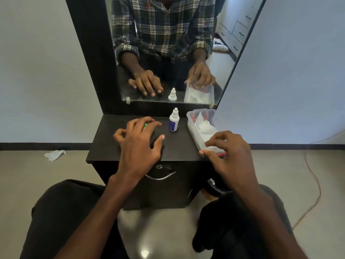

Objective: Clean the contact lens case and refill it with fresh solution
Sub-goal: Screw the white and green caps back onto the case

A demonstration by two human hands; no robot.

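- On the dark counter [104, 146] a clear tissue box [194, 131] sits at the right; the right hand [226, 156] has spread fingers on its near end.
- Beside it stands the solution bottle [173, 120], likely light and smooth; best held around its body.
- Under the left hand [139, 141], spread and covering, the lens case [146, 126] shows only green; probably small, stiff.

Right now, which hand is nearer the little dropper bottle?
Left. The left hand lies just left of the bottle; the right hand is farther off, at the plastic box.
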